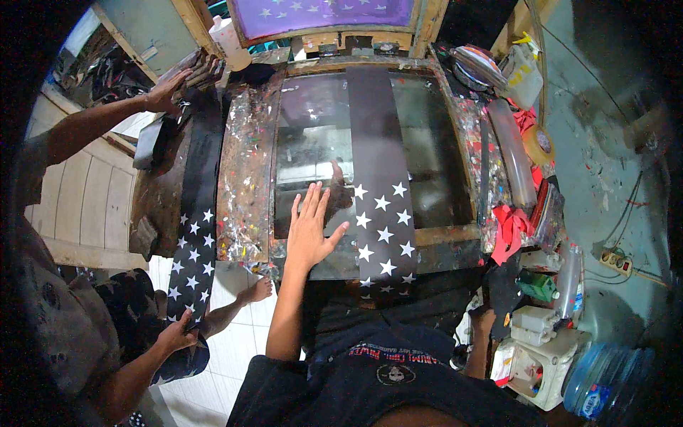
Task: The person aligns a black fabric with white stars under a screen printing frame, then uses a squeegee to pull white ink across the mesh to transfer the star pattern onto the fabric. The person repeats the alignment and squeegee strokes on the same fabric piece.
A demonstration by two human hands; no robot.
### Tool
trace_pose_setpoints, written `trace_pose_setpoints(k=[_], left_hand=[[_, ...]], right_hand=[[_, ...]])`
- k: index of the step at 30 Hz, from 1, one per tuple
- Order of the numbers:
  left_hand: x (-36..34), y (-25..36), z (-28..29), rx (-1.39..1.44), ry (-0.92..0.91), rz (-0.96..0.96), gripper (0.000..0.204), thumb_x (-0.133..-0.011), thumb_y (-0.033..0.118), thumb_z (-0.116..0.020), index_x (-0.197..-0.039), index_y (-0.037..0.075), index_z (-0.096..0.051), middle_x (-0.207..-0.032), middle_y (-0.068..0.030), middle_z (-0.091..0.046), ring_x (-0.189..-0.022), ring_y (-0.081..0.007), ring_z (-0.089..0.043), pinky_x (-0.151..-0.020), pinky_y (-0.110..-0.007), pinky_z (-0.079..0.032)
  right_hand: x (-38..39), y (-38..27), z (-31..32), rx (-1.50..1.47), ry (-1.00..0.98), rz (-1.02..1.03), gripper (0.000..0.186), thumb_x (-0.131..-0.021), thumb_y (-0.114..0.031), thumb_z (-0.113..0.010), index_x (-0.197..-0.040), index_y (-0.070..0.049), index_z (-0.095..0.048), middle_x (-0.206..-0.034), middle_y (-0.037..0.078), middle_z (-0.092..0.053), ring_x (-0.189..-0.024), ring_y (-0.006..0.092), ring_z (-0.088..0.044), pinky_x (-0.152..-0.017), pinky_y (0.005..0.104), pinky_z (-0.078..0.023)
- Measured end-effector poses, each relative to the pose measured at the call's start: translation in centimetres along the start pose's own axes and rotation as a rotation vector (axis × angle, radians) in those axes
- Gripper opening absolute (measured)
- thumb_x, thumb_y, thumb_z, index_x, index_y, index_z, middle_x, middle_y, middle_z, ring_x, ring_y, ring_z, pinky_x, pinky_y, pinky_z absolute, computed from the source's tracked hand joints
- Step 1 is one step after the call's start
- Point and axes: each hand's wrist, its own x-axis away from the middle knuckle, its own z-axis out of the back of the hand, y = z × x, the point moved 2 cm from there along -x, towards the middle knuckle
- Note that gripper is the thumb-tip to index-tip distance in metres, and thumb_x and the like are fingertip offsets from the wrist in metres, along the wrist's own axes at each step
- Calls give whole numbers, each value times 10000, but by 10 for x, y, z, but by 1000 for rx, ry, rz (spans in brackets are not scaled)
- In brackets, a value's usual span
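My left hand [314, 220], fingers outstretched, rests at the glass panel [313, 114] in a paint-splattered wooden table, just left of a black strip [377, 128] with white stars on its near part. The strip runs lengthwise over the glass and past its front edge. My right hand [481, 320] is low at the right, beside a dark item [505, 292]; its fingers are too hidden to tell what, if anything, it holds.
At left a co-worker's hands [178, 334] hold another starred strip [192, 249]. Behind the glass stands a purple screen frame [320, 14]. The right side carries tape [539, 147], red cloth [509, 235] and bottles, with a water jug [605, 381] and power strip [615, 262] beyond.
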Motion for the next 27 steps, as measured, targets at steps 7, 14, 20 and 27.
trace_pose_setpoints(k=[7, 14, 20, 27], left_hand=[[4, -4, 1, -27, 15, 1, 803, -899, 510, -608, -1474, -10, -399, -1576, -186, -338, -1486, -304, -275, -1219, -484, -148], [16, -8, -1, -23, 10, 6, 800, -893, 497, -634, -1481, 10, -396, -1579, -176, -337, -1481, -307, -285, -1216, -490, -155], [15, -7, 0, -20, 16, 4, 793, -896, 508, -624, -1470, 3, -411, -1575, -184, -343, -1481, -301, -287, -1217, -488, -154], [2, -3, -1, -15, 34, -13, 790, -895, 506, -625, -1467, 3, -415, -1577, -186, -338, -1484, -297, -281, -1217, -486, -158]], right_hand=[[36, 16, -33, 77, -104, -47, 261, -699, -161, -778, -879, 7, -691, -775, 214, -693, -735, 406, -687, -656, 482, -529], [45, 26, -42, 128, -162, -34, 250, -737, -182, -747, -878, 16, -689, -772, 220, -691, -725, 413, -681, -647, 479, -524], [53, 25, -43, 144, -185, -42, 250, -769, -199, -720, -877, 24, -688, -769, 226, -689, -716, 420, -676, -639, 476, -519], [53, 24, -44, 174, -180, -42, 262, -807, -219, -689, -876, 33, -686, -766, 232, -686, -706, 427, -671, -630, 473, -514]])
